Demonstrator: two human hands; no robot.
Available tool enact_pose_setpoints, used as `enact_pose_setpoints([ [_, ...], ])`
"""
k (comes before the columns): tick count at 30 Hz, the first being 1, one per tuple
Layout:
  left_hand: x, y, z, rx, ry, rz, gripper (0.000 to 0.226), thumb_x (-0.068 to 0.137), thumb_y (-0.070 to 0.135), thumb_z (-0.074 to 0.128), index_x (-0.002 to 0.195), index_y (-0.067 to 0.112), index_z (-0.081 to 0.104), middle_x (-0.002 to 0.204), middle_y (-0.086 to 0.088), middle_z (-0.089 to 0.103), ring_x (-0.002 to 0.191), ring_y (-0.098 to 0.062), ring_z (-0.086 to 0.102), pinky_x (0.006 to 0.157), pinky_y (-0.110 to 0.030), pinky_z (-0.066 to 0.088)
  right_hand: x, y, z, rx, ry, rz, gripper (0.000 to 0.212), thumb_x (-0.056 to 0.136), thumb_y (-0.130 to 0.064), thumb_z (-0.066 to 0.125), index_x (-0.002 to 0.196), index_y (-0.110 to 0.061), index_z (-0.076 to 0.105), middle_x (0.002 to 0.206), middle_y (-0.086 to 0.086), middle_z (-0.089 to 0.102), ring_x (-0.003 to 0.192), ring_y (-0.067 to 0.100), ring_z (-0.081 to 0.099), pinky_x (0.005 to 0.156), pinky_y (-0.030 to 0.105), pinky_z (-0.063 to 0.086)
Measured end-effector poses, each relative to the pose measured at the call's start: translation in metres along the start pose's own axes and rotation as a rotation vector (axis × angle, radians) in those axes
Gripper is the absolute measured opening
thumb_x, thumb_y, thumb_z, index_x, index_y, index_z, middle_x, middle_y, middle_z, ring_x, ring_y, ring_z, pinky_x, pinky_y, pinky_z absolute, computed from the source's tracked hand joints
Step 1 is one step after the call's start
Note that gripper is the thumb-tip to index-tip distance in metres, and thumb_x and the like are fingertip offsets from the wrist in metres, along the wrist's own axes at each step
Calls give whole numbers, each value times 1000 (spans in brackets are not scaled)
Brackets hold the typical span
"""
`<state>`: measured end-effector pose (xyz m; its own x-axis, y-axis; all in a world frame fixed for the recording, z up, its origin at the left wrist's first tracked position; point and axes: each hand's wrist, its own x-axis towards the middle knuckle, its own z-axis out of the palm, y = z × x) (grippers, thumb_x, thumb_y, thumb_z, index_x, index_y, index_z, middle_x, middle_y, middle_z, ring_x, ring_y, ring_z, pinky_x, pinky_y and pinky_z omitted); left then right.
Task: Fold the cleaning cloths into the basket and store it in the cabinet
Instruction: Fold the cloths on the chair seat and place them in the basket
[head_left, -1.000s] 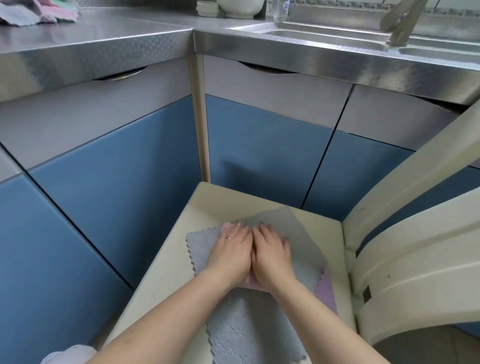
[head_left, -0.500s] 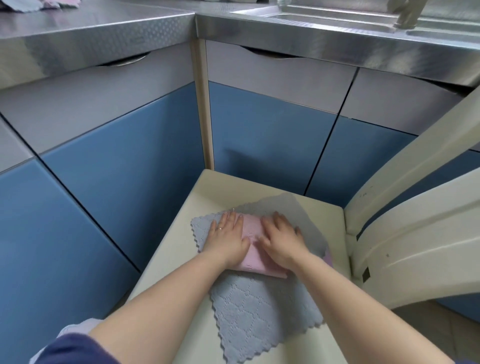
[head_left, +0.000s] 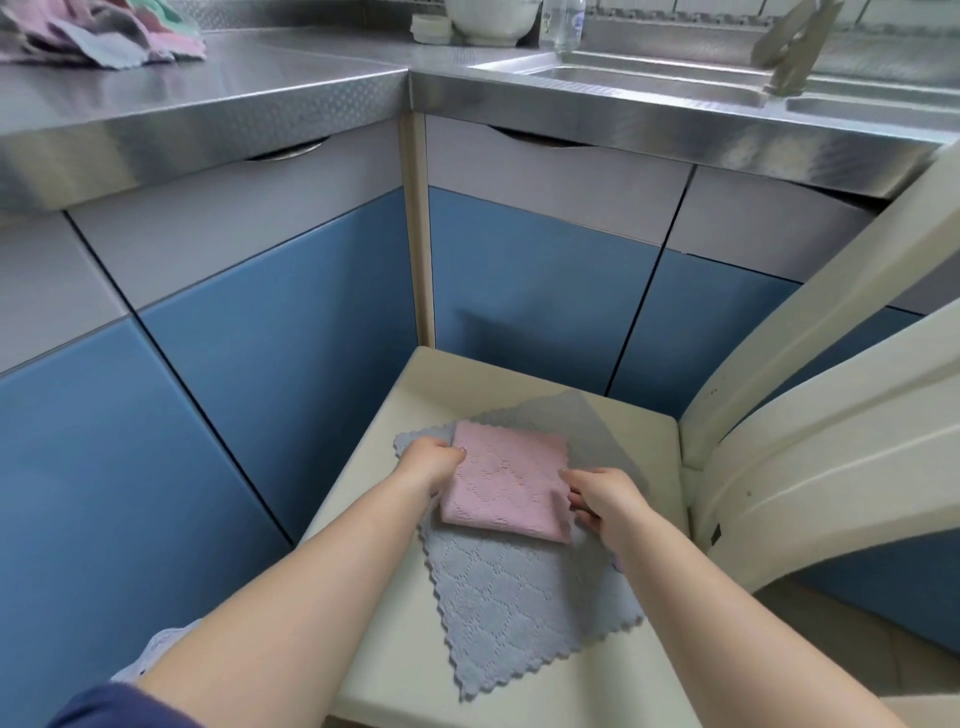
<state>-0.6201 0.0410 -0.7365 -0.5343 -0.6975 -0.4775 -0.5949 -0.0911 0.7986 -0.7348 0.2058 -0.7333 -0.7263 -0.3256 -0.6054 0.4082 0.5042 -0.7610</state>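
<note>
Pink and folded into a small rectangle, a cloth (head_left: 506, 480) lies on top of a grey cloth (head_left: 519, 597) spread flat on the cream seat (head_left: 597, 675) of a plastic chair. The grey cloth sits turned like a diamond, one scalloped corner pointing toward the person and the far corner reaching past the pink cloth toward the cabinet doors (head_left: 519, 291).

The left hand (head_left: 431, 460) is at the pink cloth's left edge: its grip is closed on that edge, thumb on top and fingers curled beneath. The right hand (head_left: 602, 501) is at the pink cloth's right edge, its fingers curled against the near right corner; its grip looks closed on that edge too, though the fingertips are hidden under the fabric. Both forearms reach in from the bottom of the view, one on each side of the pink cloth.

The chair's back (head_left: 831, 415) rises just right of the pink cloth. Beyond the seat stand blue and grey cabinet doors meeting in a corner under a steel bench (head_left: 260, 98). On the bench, far up and left of the pink cloth, lies a loose heap of cloths (head_left: 98, 31) in pink, grey and green. A white bowl (head_left: 491, 21) and a clear bottle (head_left: 563, 23) stand at the back of the bench, and a sink (head_left: 649, 85) with a tap (head_left: 795, 44) lies to their right.
</note>
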Motion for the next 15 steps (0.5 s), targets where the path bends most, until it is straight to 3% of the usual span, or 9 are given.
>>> enact_pose_setpoints([
  [2, -2, 3, -2, -108, -12, -61, 5, 89, 14, 60, 85, 11, 59, 103, -12, 58, 94, -24, 56, 89, -30, 45, -4, -2, 3, 4, -3, -15, 7, 86, -15, 66, 89, -8, 64, 63, 8, 47, 53, 18, 39, 50, 26, 33],
  [4, -10, 5, -3, -230, -51, -107, 20, 90, 7, 59, 109, 3, 62, 110, -17, 63, 94, -25, 61, 84, -29, 50, -10, -4, 5, 60, -35, -18, 12, 85, -8, 64, 96, -8, 70, 62, 6, 45, 53, 17, 35, 51, 25, 30],
  [7, -27, 10, -10, -371, -119, -95, 27, 93, 1, 53, 120, 1, 56, 93, -9, 65, 75, -15, 61, 54, -19, 53, -21, -9, 6, 93, -81, -44, 15, 89, -9, 59, 102, -12, 67, 68, 3, 47, 57, 16, 38, 51, 24, 32],
  [9, -37, 10, -16, -416, -152, -97, 28, 94, 2, 50, 122, 1, 55, 88, -7, 64, 69, -12, 61, 45, -17, 51, -28, -13, 5, 103, -117, -81, 16, 92, -11, 55, 103, -4, 62, 73, 5, 47, 63, 19, 42, 54, 26, 35],
  [12, -53, 12, -30, -440, -169, -63, 27, 94, 0, 48, 120, 1, 54, 88, -8, 64, 53, -6, 61, 43, -16, 46, -40, -26, 4, 108, -162, -180, 19, 94, -17, 51, 104, -5, 62, 84, 10, 59, 79, 26, 53, 68, 35, 41],
  [15, -71, 21, -49, -508, -97, 32, 29, 91, 4, 54, 120, 8, 50, 105, -8, 66, 82, -15, 65, 65, -29, 50, -57, -51, 5, 145, -209, -323, 16, 95, -16, 51, 93, -10, 66, 82, 8, 69, 76, 25, 60, 70, 35, 44],
])
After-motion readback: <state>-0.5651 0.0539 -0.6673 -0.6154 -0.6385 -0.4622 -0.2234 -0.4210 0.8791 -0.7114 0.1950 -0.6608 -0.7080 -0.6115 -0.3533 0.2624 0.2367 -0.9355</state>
